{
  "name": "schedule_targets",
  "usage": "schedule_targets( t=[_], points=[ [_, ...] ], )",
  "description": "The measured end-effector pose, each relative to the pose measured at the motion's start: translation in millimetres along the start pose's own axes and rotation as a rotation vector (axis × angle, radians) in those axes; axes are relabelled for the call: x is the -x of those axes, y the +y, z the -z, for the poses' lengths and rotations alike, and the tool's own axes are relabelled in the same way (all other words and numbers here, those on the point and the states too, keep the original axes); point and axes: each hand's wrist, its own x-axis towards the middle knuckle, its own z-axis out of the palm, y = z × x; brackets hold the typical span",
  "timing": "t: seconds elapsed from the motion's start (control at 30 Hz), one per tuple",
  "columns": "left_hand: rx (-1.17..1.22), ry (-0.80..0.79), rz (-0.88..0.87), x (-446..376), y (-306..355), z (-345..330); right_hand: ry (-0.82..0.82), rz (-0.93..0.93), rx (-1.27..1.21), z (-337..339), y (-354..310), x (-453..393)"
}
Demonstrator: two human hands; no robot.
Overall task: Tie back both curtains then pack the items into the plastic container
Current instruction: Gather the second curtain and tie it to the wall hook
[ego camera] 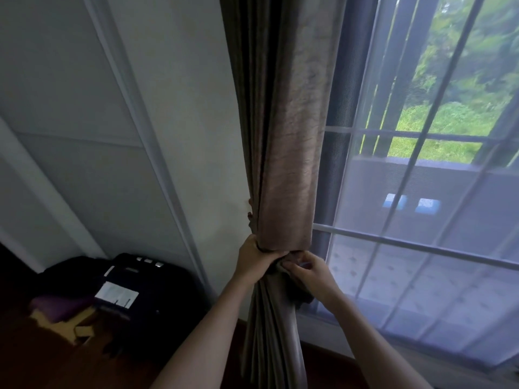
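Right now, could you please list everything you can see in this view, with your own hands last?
curtain: one, brown, gathered into a bundle beside the window
tieback: one, dark, wrapped around the curtain at the hands
sheer curtain: one, white, hanging over the window
window: one, pale bars, right side, greenery outside
suitcase: one, black, on the floor at lower left
purple item: one, beside the suitcase; cannot tell what
left hand: gripping the curtain at the tieback
right hand: pinching the tieback
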Motion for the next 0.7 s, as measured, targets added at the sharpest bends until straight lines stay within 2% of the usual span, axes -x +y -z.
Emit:
schedule_targets(
  t=[0.27, 0.37, 0.47, 0.63, 0.7],
  points=[
    [0.002, 0.022, -0.014, 9, 7, -5, -0.078, 0.099, 0.392, 21, -23, -16],
    [0.021, 0.06, 0.012, 10, 9, -9, -0.027, 0.141, 0.47, 23, -26, -17],
    [0.033, 0.088, 0.038, 10, 9, -12, -0.012, 0.147, 0.468, 23, -29, -16],
    [0.084, 0.091, 0.06, 11, 5, -8, -0.075, 0.193, 0.276, 34, -33, -12],
    [0.101, 0.091, 0.063, 10, 6, -7, -0.071, 0.249, 0.361, 37, -34, -13]
  ],
)
